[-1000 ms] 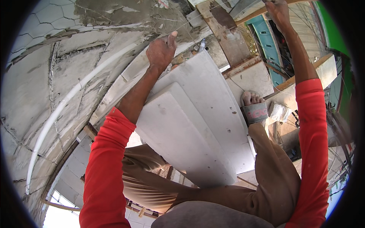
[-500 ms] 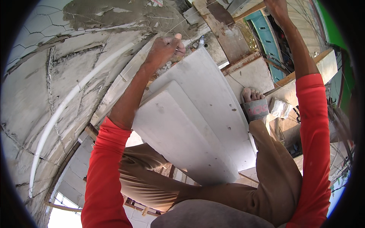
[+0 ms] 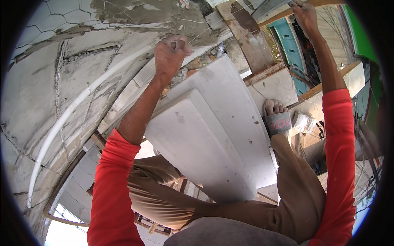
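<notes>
A thin pale string (image 3: 211,26) runs diagonally across the top of the view between my raised hands. My left hand (image 3: 170,55) has its fingers curled and pinched on the string, beside a rough mortar patch (image 3: 141,14). At the top right my right hand (image 3: 303,17) is closed on the string too, near a wooden batten (image 3: 318,3); its fingertips are small in view. Below and between my hands lie two stacked white blocks or slabs (image 3: 197,135), the upper narrower than the lower. A stained plank (image 3: 242,35) lies beyond them.
A cracked grey wall (image 3: 37,94) carries a white pipe (image 3: 61,122) on the left. My sandalled foot (image 3: 277,121) rests right of the slabs beside a board (image 3: 344,82). Turquoise panels (image 3: 287,41), wires and a green surface (image 3: 361,33) lie at the right. Gaps show below the slabs.
My left hand has shifted a little left since half a second ago, its fingers more curled and upturned. My right hand sits slightly lower and further right.
</notes>
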A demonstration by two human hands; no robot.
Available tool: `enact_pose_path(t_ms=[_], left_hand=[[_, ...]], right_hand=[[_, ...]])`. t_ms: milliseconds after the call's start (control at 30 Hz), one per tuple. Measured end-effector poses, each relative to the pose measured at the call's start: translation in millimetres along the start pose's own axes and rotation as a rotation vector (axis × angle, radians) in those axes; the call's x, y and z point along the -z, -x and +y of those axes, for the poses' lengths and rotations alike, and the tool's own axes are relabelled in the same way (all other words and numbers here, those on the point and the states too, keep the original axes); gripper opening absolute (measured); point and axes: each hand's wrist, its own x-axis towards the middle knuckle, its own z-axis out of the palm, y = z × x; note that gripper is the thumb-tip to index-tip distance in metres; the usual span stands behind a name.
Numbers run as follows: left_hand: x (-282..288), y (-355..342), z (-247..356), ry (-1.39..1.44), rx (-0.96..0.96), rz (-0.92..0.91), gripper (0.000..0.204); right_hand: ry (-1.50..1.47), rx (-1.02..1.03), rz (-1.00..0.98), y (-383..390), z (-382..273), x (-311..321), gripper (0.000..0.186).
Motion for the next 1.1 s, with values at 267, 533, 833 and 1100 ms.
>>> enact_pose_path(t_ms=[267,533,833,1100], left_hand=[[-18.3,1.7,9.2,0.044,0.068,-0.044,0.037],[-32.3,-2.1,6.4,-0.248,-0.155,0.109,0.043],[-21.7,-14.1,-16.8,-0.573,-0.413,0.204,0.036],[-27.5,-9.8,-11.1,-0.506,-0.293,0.18,0.042]], right_hand=[[0.089,0.03,0.001,-5.1,8.7,2.6,0.015],[0.107,-0.014,0.007,-5.6,11.3,4.0,0.02],[0.023,0.097,-0.067,-10.0,22.0,10.7,0.025],[0.057,0.014,-0.041,-3.9,13.9,8.6,0.025]])
